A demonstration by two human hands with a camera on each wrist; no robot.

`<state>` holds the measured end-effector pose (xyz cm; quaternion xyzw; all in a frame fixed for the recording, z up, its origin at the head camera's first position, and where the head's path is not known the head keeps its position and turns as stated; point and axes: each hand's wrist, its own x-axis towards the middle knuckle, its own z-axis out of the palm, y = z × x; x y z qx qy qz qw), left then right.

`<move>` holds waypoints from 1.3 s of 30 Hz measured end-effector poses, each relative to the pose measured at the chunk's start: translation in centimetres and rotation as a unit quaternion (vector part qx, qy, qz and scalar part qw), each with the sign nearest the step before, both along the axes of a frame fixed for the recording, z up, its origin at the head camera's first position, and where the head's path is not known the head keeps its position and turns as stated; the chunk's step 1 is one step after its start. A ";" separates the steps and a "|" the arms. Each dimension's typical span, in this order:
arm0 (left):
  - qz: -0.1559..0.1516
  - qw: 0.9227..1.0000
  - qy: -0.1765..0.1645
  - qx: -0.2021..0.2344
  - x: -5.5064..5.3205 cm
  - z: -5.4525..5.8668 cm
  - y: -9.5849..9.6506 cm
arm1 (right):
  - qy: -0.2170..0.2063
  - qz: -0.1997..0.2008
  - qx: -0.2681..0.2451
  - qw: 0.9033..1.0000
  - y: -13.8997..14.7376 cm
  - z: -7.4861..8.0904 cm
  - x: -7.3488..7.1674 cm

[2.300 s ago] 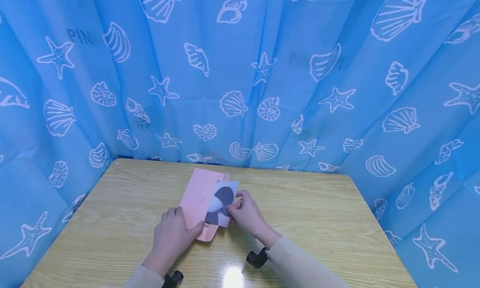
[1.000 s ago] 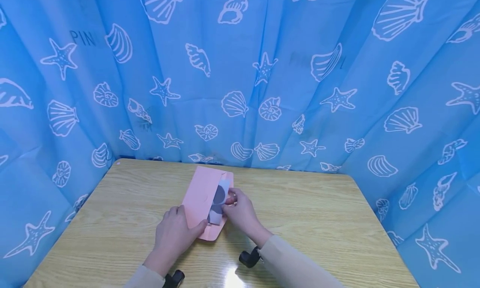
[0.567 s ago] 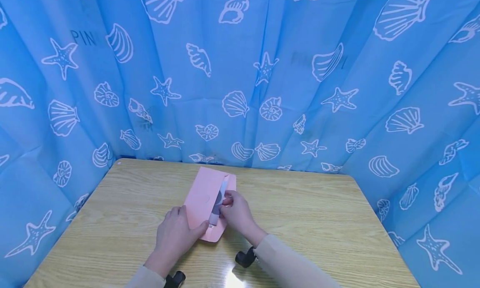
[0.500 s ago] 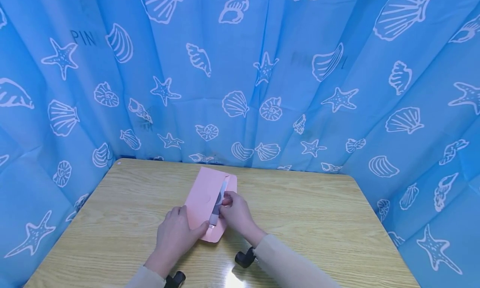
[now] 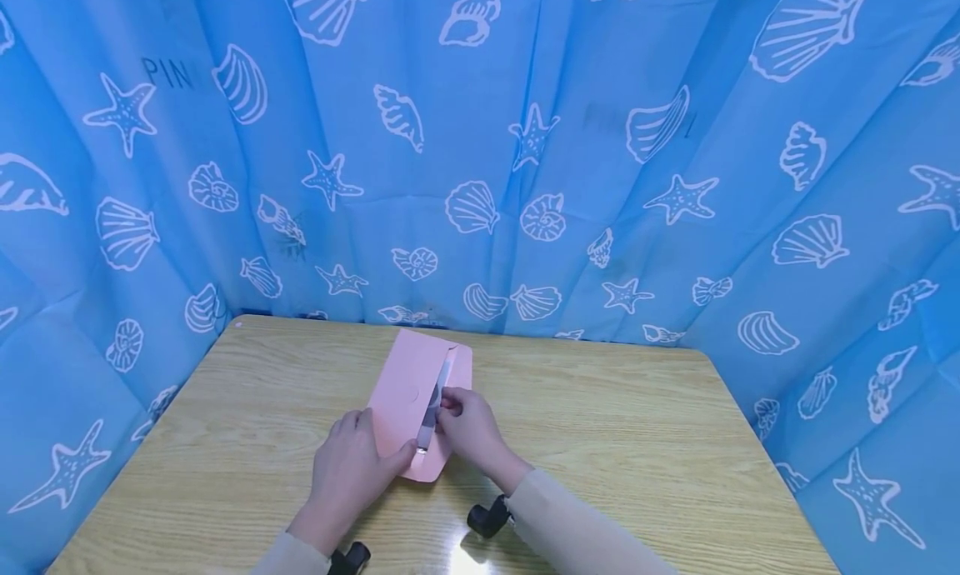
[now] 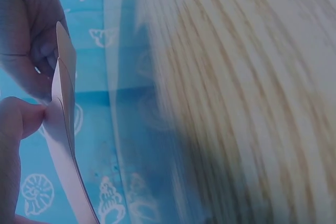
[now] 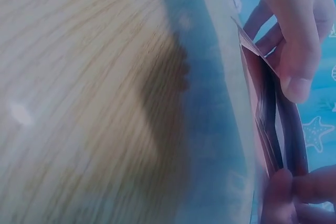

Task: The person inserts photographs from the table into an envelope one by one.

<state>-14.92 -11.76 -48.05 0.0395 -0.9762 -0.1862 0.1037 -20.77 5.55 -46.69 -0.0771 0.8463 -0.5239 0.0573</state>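
Observation:
A pink envelope (image 5: pixel 401 383) is held tilted above the wooden table, its flap side turned to the right. My left hand (image 5: pixel 348 462) grips its near left part, the thumb resting by the pocket's near end. Between finger and thumb, my right hand (image 5: pixel 474 433) pinches a white card (image 5: pixel 431 421) with dark rounded shapes. Most of the card sits inside the pocket; a narrow strip shows at the opening. In the left wrist view the envelope (image 6: pixel 65 129) appears nearly edge-on. Looking from the right wrist, I see into the gaping pocket, where the layers are hard to tell apart.
The light wooden table (image 5: pixel 637 442) stretches out around both hands. Behind and beside it hangs a blue curtain (image 5: pixel 495 142) with white shells and starfish. A black wrist mount (image 5: pixel 487 517) shows by the right sleeve, another black mount (image 5: pixel 348 557) by the left.
The card has slid leftward into the envelope, from almost fully visible to a thin strip. My right hand has moved left with it. My left hand still grips the envelope.

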 end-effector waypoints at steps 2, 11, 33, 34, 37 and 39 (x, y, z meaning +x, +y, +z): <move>0.001 1.000 -0.001 0.002 0.1 0.0 0.0 | 0.007 0.004 0.013 1.000 0.1 0.0 0.0; 0.006 0.999 -0.030 0.012 -0.1 -0.1 -1.0 | 0.056 0.000 0.032 0.998 1.2 0.2 0.2; 0.000 0.997 -0.075 -0.011 -0.7 -0.7 -1.1 | 0.165 -0.053 0.351 0.920 10.5 -1.4 -0.1; -0.001 0.997 -0.080 -0.014 -0.8 -0.7 -1.0 | 0.171 -0.050 0.370 0.912 10.7 -1.5 -0.1; -0.003 0.995 -0.100 -0.020 -0.9 -0.7 -0.8 | 0.178 -0.044 0.410 0.894 11.3 -1.7 -0.1; -0.004 0.993 -0.114 -0.025 -0.7 -0.8 -0.6 | 0.179 -0.039 0.424 0.887 11.5 -1.9 -0.1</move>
